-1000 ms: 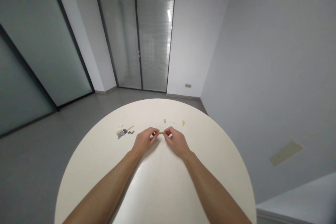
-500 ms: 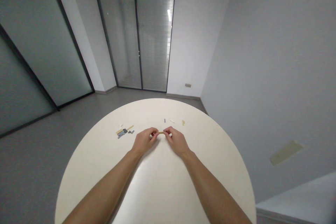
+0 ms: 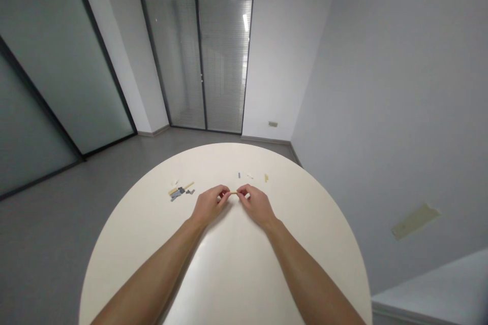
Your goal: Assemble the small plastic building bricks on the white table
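Observation:
Between my two hands is a thin tan-yellow strip point(image 3: 234, 193), held level just over the table; its ends are hidden by my fingers. My left hand point(image 3: 209, 205) pinches the left end between thumb and fingers. At the other end, my right hand point(image 3: 258, 206) grips it in the same way. Left of my left hand lies a pile of grey pieces point(image 3: 177, 192) with a long yellow strip point(image 3: 188, 185) sticking out. Small dark grey bits point(image 3: 190, 192) lie between the pile and that hand.
On the round white table point(image 3: 229, 264), beyond my hands, lie a small blue-grey piece point(image 3: 239, 175), a white piece point(image 3: 249, 176) and a pale yellow piece point(image 3: 266, 178). White bits point(image 3: 174, 182) rest behind the pile. A wall point(image 3: 381, 111) rises past the table's right side.
Both hands stay in place with their grip on the strip. The strip looks slightly thinner and lighter now, as if turned a little. The loose pieces have not moved.

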`<state>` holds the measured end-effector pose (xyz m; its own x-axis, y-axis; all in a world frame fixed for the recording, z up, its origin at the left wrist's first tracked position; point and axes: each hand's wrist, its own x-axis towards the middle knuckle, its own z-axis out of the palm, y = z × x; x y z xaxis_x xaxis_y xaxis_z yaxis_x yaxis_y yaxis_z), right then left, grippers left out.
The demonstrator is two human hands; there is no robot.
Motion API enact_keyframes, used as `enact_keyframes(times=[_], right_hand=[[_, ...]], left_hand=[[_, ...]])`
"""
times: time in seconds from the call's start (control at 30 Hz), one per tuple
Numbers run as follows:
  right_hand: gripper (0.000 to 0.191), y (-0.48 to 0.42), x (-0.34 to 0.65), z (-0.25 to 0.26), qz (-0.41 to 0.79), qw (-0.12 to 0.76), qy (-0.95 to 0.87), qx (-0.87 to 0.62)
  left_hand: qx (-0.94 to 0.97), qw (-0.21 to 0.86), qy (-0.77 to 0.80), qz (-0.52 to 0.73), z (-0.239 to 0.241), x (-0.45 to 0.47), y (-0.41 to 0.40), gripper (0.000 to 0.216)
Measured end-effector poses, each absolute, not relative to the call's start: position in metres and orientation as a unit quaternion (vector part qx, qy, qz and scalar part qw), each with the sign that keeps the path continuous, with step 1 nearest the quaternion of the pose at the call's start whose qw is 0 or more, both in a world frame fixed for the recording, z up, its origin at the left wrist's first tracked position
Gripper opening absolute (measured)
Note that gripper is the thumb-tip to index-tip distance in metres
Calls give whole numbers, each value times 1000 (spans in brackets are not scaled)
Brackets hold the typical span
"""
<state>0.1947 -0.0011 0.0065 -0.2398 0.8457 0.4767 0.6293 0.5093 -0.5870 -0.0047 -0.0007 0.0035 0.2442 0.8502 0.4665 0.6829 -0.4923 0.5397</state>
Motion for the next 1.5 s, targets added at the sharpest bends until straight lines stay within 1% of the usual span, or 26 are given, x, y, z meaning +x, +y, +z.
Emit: enact_keyframes(times=[0.3,0.5,0.77,0.97,1.17,1.37,1.5], right_hand=[[9,0,195,5,131,380,-772,-492],[11,0,193,6,132,388,-773,-483],[11,1,193,4,143,395,-769,-482],[10,1,193,3,146,401,-768,-477],[8,-1,192,6,152,386,-770,-485],[12,-1,192,5,176,377,-774,-476],[17,0,193,3,186,364,-787,-463]], left_hand=[[783,99,485,375,2,-4,0,22],[786,101,476,382,3,-4,-1,18],[793,104,463,381,5,-4,-1,18],[796,117,442,397,6,-3,-3,18],[811,135,412,393,8,-3,-5,17],[820,157,393,384,4,-3,-3,17],[819,149,400,383,1,-4,0,17]])
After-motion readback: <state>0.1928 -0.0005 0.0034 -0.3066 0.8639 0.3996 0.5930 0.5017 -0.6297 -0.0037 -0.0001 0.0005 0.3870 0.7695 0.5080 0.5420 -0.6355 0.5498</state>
